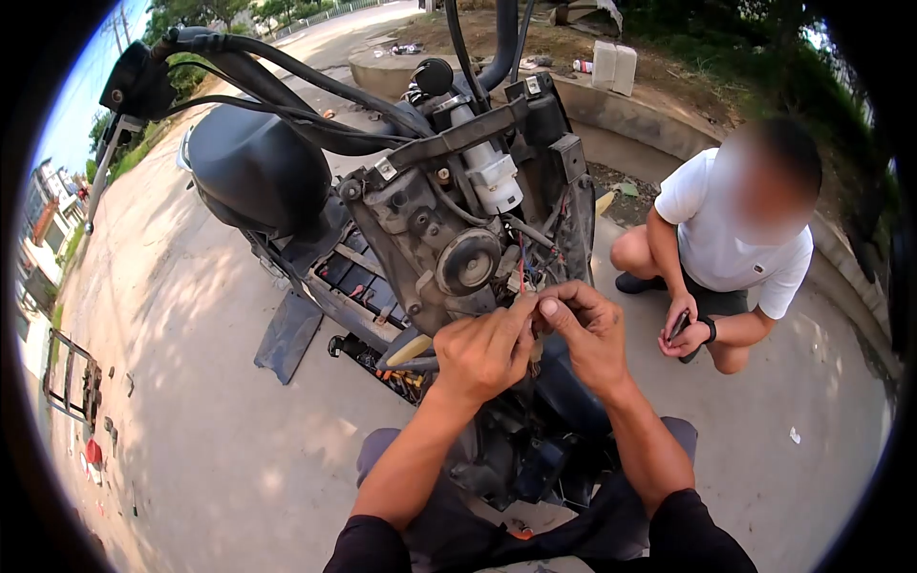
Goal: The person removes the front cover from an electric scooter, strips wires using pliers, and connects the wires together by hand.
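Observation:
Both my hands meet in front of the opened front of a scooter (401, 224). My left hand (485, 351) is closed in a pinch at the lower end of a thin red wire (522, 272). Close beside it, my right hand (587, 334) is also pinched, thumb against fingers; what lies between its fingertips is too small to make out. Just above my fingers is a bundle of wires with a pale connector (516, 284). A round black horn (468, 262) sits to the upper left of the hands, and a white cylinder-shaped part (495, 181) is above them.
A person in a white shirt (740, 229) squats at the right, holding a dark object. The black seat (258, 172) is at the upper left. A loose dark panel (288, 336) and a metal frame (72, 377) lie on the ground. Pale blocks (614, 67) rest on the kerb.

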### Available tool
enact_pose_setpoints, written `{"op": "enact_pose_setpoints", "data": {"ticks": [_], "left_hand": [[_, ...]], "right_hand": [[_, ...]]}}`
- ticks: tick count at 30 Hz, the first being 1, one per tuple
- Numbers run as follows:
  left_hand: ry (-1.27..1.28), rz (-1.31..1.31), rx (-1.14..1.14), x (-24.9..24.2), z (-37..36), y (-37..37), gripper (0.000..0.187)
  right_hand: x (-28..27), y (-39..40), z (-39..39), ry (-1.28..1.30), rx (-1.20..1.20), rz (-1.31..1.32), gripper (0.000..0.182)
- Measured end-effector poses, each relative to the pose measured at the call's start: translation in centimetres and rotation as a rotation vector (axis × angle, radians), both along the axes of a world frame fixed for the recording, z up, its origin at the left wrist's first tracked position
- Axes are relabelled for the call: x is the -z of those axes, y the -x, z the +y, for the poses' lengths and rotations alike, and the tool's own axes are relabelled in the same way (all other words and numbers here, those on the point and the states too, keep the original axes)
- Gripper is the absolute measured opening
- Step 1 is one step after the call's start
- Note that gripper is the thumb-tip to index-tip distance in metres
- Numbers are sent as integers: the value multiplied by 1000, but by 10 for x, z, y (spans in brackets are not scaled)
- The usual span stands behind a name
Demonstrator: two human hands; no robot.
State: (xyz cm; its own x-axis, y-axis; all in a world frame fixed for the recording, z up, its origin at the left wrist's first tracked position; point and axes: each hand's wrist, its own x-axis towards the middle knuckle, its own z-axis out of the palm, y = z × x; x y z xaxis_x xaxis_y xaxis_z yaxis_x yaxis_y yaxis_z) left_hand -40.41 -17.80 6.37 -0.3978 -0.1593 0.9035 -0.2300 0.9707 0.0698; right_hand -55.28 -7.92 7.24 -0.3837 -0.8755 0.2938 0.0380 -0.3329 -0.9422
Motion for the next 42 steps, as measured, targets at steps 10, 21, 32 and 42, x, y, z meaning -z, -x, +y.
{"op": "enact_pose_setpoints", "data": {"ticks": [10,21,32,42], "left_hand": [[-43,4,-43,-7,9,2,36],[-86,7,-47,-1,12,4,23],[-122,27,-20,1,10,2,23],[-145,40,4,4,8,0,22]], "right_hand": [[-21,-2,5,-20,133,240,16],[-25,1,10,-4,136,177,17],[-27,4,9,20,104,125,17],[-31,7,7,140,342,401,26]]}}
